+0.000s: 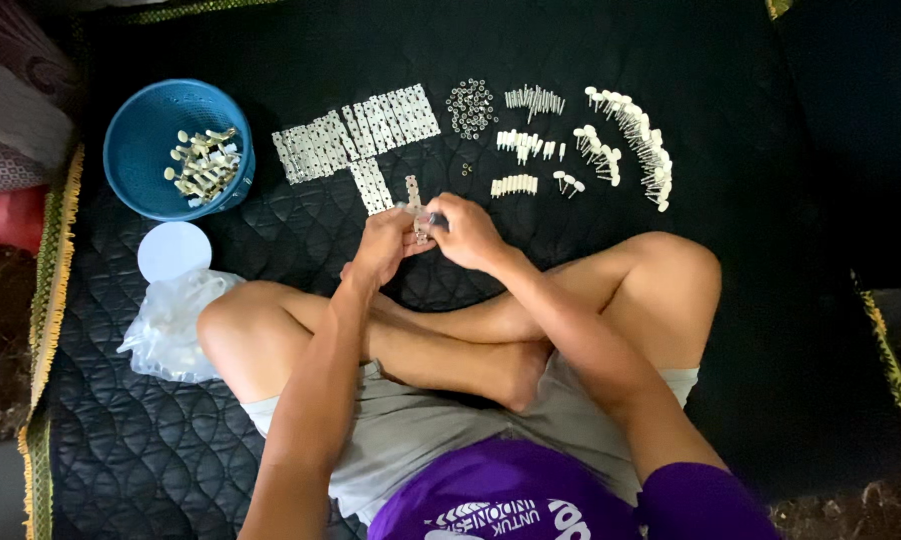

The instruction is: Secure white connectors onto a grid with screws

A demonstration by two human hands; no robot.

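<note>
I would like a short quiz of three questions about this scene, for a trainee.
1. True or false: the blue basket lies to the person's left.
2. What do the left hand and right hand hold between them?
A) a small metal strip
B) the white lid
C) the plastic bag
3. Which lies nearer the basket: the row of metal strips or the white pegs?

Key
1. True.
2. A, the small metal strip.
3. The metal strips.

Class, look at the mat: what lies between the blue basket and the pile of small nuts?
In the head view, rows of flat metal strips lie between the blue basket and the small nuts.
</note>
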